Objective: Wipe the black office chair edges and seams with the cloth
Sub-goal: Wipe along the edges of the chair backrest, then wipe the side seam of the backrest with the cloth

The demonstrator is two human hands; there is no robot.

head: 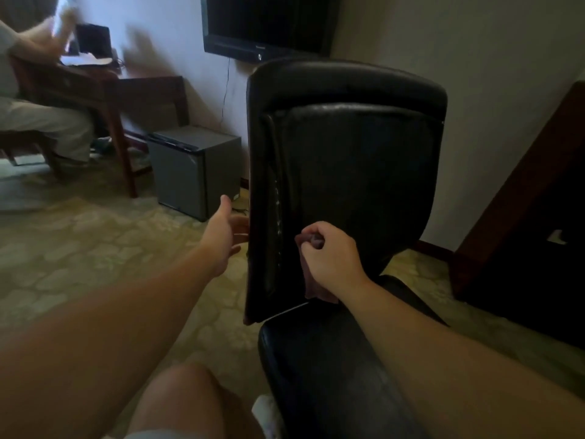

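Observation:
The black office chair (354, 160) fills the middle of the view, its backrest upright and its seat (319, 369) below. My right hand (329, 251) is shut on a small dark reddish cloth (311, 285), pressed against the lower backrest beside the worn left seam (278, 213). The cloth hangs below my fist. My left hand (223, 231) reaches to the backrest's left edge with fingers spread; its fingertips go behind the edge, so I cannot see whether they touch it.
A grey mini fridge (193, 169) stands on the patterned carpet left of the chair. A person sits at a wooden desk (95, 87) at the far left. A wall TV (266, 23) hangs above. Dark wooden furniture (538, 217) stands at the right.

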